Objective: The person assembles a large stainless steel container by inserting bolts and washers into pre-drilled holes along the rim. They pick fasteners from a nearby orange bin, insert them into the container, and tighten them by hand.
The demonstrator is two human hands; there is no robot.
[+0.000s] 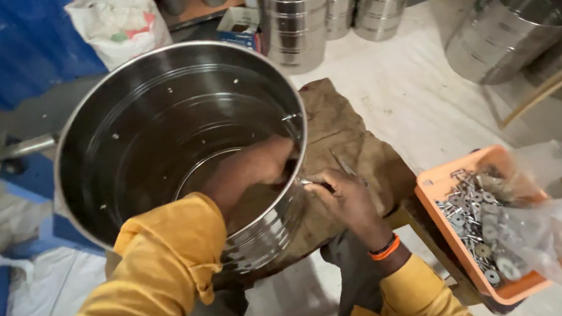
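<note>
- Big steel drum (148, 124) tilted on brown cloth (350, 135), open mouth toward us.
- Our left hand (260, 164) reaches inside the drum, against the wall; grip we cannot tell.
- Our right hand (346, 196) outside at the rim, fingers pinching a small metal tool (313, 184).
- Orange tray (441, 185) of metal fittings, right.

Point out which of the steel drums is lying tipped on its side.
The steel drum at far right, beside the pale chair, lies tipped. The stacked drums at the back stand upright, and the big drum is the one both hands work on.
</note>
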